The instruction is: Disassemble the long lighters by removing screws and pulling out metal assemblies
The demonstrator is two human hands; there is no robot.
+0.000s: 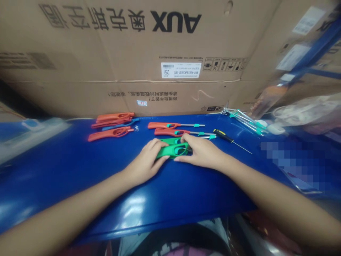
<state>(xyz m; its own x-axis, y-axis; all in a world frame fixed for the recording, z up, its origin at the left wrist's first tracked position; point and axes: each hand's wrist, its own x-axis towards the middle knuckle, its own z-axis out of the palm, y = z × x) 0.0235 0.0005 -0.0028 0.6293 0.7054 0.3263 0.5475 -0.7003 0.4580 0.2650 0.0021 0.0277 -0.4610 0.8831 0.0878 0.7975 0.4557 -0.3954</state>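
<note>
A green long-nosed lighter (173, 151) with a teal trigger lies level between my hands, over the middle of the blue table. My left hand (149, 160) is closed around its handle end, thumb below and fingers above. At its front end my right hand (199, 151) pinches it with thumb and fingers, hiding that end. Just behind it is another green lighter (170, 141), partly covered by my hands. Beyond lie two orange-red lighters, the farther one (162, 125) and the nearer one (170, 132), their metal tubes pointing right.
Several orange-red lighter casings (110, 133) and a blue one (119, 125) lie at the left. A black-and-yellow screwdriver (225, 136) rests right of my hands. Metal tubes with teal clips (246, 121) lie at the back right. A large cardboard box (119, 64) stands behind the blue table (106, 199).
</note>
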